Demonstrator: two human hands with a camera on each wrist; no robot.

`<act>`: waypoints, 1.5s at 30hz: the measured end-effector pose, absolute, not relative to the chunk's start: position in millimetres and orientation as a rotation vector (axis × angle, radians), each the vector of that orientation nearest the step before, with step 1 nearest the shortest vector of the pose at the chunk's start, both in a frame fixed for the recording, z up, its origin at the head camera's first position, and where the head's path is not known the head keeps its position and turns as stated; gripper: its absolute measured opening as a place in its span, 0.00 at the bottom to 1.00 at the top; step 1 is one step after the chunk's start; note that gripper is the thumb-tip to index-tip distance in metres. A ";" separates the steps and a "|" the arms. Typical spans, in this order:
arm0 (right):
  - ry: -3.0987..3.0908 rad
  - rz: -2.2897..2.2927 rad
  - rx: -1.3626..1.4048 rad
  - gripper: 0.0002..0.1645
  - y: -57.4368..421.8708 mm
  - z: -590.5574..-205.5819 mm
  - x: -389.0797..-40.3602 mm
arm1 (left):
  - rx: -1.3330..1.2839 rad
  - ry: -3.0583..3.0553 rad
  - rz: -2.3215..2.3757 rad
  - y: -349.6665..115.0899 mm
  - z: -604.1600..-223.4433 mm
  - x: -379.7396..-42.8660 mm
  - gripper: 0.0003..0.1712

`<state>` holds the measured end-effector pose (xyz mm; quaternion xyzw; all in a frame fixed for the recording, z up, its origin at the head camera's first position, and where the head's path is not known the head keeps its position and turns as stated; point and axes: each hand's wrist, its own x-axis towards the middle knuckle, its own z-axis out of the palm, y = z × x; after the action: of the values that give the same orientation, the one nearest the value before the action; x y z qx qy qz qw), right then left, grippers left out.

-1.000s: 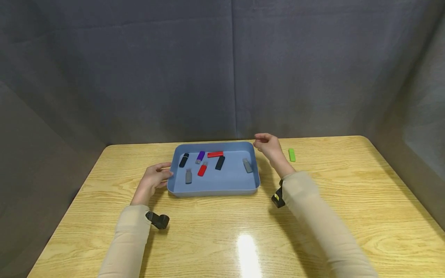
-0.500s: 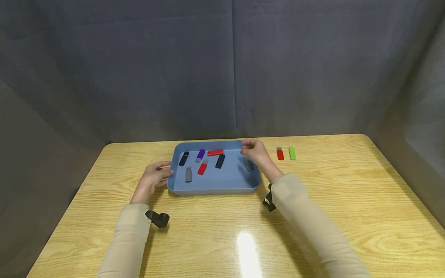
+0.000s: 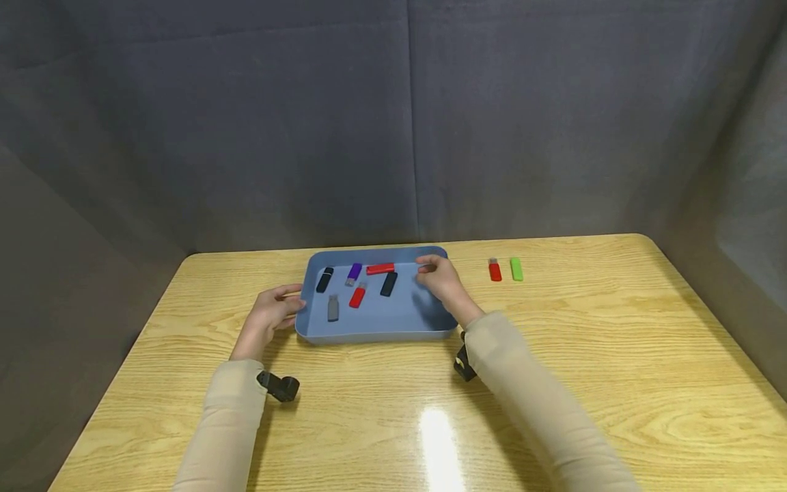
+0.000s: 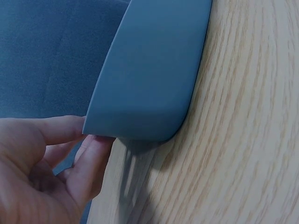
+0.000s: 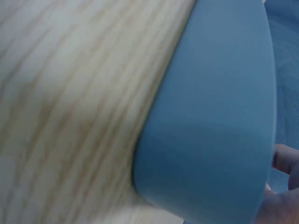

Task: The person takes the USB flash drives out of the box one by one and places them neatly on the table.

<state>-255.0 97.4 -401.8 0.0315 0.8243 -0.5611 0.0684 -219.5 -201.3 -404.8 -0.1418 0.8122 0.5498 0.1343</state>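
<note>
Tray (image 3: 369, 337), blue and shallow, is pinched at its left wall by the left hand (image 3: 270, 314), presumably for steadiness, while the right hand (image 3: 441, 279) is held over the tray's right half, thumb and finger parted with nothing seen between them. Six sticks, a purple stick (image 3: 353, 275) among them, are spread loosely across the tray's left and middle; right of the tray, a red stick (image 3: 494, 272) and green stick (image 3: 516, 269) are set side by side, apparently kept separate. Hand movement is bounded by the tray's raised walls, with room offered by the bench (image 3: 369, 410) before it and to its right.
</note>
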 end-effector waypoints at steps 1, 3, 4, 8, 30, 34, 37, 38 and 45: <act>2.483 -1.692 0.094 0.24 96.4 -402.8 -254.5 | -0.414 2.354 1.590 -201.3 -405.2 -219.4 0.29; 2.483 -1.695 0.094 0.24 94.7 -404.2 -253.8 | -0.416 2.358 1.582 -201.3 -405.4 -218.8 0.29; 2.485 -1.697 0.096 0.24 94.1 -404.5 -253.6 | -0.419 2.358 1.581 -201.4 -405.7 -218.7 0.29; 2.497 -1.689 0.097 0.24 93.1 -405.3 -253.8 | -0.413 2.361 1.584 -201.6 -405.9 -217.8 0.30; 2.463 -1.567 -0.055 0.29 110.7 -451.3 -285.0 | -0.396 2.352 1.623 -202.3 -406.8 -219.4 0.29; 2.507 -1.528 -0.066 0.27 109.3 -464.5 -294.4 | -0.393 2.357 1.617 -202.1 -406.1 -219.1 0.29; 2.530 -1.442 -0.027 0.27 98.6 -429.1 -267.3 | -0.392 2.356 1.614 -202.0 -405.6 -219.1 0.29; 2.556 -1.431 -0.037 0.26 96.2 -420.8 -259.6 | -0.393 2.355 1.614 -202.0 -405.6 -219.3 0.29; 2.627 -1.356 -0.082 0.22 94.8 -422.7 -254.5 | -0.391 2.352 1.616 -201.9 -405.8 -218.0 0.29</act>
<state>-254.5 94.8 -422.7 -0.0277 0.8845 -0.4566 0.0921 -218.0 -201.9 -405.8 -0.1346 0.8096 0.5563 0.1305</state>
